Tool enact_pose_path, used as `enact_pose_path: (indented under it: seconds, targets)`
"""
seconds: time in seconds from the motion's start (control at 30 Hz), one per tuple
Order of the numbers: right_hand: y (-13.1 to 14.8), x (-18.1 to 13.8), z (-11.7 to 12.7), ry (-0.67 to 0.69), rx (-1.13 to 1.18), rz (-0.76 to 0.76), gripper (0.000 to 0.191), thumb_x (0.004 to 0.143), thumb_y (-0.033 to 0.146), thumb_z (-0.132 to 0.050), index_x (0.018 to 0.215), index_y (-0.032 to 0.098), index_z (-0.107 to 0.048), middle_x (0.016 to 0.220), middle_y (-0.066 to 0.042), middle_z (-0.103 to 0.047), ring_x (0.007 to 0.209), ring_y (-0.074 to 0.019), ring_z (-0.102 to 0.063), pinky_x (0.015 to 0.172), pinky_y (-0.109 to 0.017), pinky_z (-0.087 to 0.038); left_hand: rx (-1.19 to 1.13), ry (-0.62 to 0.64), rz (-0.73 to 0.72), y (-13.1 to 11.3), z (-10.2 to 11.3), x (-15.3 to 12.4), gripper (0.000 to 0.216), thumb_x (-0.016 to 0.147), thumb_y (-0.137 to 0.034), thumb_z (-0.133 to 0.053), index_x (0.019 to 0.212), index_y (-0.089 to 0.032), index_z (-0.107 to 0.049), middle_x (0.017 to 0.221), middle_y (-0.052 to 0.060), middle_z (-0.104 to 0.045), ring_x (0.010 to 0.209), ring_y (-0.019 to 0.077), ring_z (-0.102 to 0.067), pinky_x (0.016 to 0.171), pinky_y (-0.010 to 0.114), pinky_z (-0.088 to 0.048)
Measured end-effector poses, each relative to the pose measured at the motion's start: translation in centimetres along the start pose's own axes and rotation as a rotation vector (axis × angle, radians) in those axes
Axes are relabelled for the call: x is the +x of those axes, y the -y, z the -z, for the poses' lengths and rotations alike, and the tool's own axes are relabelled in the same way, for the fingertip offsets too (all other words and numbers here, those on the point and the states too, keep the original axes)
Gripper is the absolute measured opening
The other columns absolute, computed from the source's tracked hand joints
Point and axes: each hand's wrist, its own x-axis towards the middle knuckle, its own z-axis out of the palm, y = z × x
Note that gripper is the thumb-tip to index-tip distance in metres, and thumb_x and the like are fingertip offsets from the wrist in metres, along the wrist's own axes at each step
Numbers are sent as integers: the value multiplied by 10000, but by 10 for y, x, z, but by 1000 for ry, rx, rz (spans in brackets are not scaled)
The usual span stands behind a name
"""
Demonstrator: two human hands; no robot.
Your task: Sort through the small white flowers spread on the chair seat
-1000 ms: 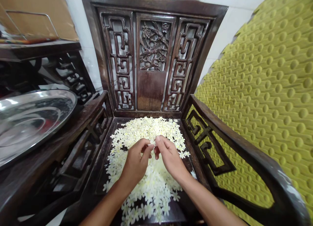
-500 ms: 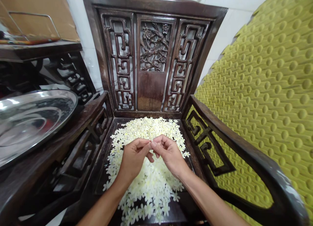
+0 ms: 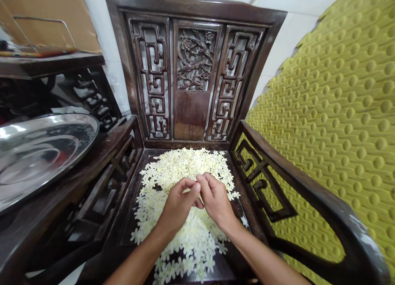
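Note:
Small white flowers (image 3: 191, 235) with pale yellow centres cover most of the dark wooden chair seat (image 3: 128, 219). Just above this heap, my left hand (image 3: 180, 200) and my right hand (image 3: 216, 198) meet at the fingertips. On both hands the thumb and fingers are pinched together. Whatever lies between the fingertips is too small or hidden to make out. One loose flower (image 3: 245, 221) lies apart from the heap, by the right side of the seat near my right forearm.
The carved chair back (image 3: 191, 112) rises behind the flowers. Armrests flank both sides, the right armrest (image 3: 296, 178) in front of a yellow bumpy mat (image 3: 348, 104). A round metal tray (image 3: 83, 133) rests at the left, below a dark shelf (image 3: 61, 61) holding cardboard.
Both hands have shifted slightly to the right, still touching at the fingertips. A loose flower now shows by my right forearm where none was visible before.

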Motion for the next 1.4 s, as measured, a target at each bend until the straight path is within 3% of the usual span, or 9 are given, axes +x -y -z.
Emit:
enact_pose_path:
  seconds: [0.1, 0.3, 0.4, 0.53, 0.77, 1.03, 1.17, 1.3, 1.4]
  targets:
    - [0, 0, 1, -4, -1, -4, 431, 982, 448, -426, 632, 197, -442, 518, 55, -430, 490, -103, -403, 505, -234, -308, 43, 21, -56, 2, 0, -1, 183, 850, -352, -641, 832, -182, -575, 780, -10, -592, 613, 123, -599, 641, 281, -490]
    - [0, 0, 1, 59, 110, 1, 475, 1018, 456, -313, 636, 203, -439, 499, 42, -449, 491, -122, -448, 520, -248, -340, 134, -5, -60, 0, 1, 1, 148, 880, -278, -585, 777, -177, -556, 601, -23, -582, 582, 136, -591, 633, 276, -475]
    - [4, 0, 2, -3, 32, 71, 380, 1002, 434, -386, 726, 197, -493, 639, 25, -479, 616, -133, -477, 578, -246, -359, 163, -91, -93, -5, 5, 4, 155, 881, -277, -576, 764, -177, -551, 612, -24, -586, 570, 126, -582, 621, 263, -474]
    - [6, 2, 3, 57, 13, 61, 223, 922, 428, -562, 957, 208, -565, 756, 14, -526, 703, -148, -512, 559, -231, -354, 204, -145, -134, -8, 11, 7, 163, 868, -299, -596, 767, -177, -557, 630, -24, -585, 575, 127, -582, 596, 253, -471]
    - [6, 4, 10, 103, -32, 70, 250, 971, 366, -481, 808, 194, -560, 634, 27, -540, 576, -127, -537, 560, -228, -387, 312, -141, -197, -1, 10, 5, 154, 863, -290, -588, 753, -183, -573, 614, -20, -606, 581, 133, -580, 589, 240, -451]
    - [9, -4, 1, 119, -133, 206, 334, 992, 316, -437, 746, 194, -628, 676, -16, -605, 655, -163, -559, 663, -263, -409, 576, -329, -223, 1, 11, 3, 250, 801, -255, -600, 586, -199, -486, 513, -54, -538, 482, 101, -471, 492, 211, -352]
    - [7, -5, -3, 105, 41, 159, 231, 955, 337, -528, 903, 202, -707, 804, -39, -661, 765, -187, -594, 727, -283, -439, 608, -307, -211, -5, 18, 3, 209, 818, -281, -605, 644, -194, -529, 571, -41, -589, 525, 115, -529, 519, 217, -387]
    - [2, 2, -1, 73, 347, 3, 307, 936, 385, -557, 775, 180, -720, 739, -33, -651, 738, -175, -584, 720, -285, -446, 586, -216, -260, -10, 20, 4, 191, 871, -297, -569, 715, -187, -569, 621, -27, -608, 567, 125, -567, 568, 234, -431]
    - [-1, 7, 0, 86, 619, -154, 198, 834, 367, -704, 794, 173, -720, 726, -19, -638, 689, -152, -568, 717, -286, -452, 512, -140, -289, -15, 20, 5, 169, 895, -282, -548, 767, -181, -592, 624, -25, -597, 574, 128, -573, 587, 241, -454]
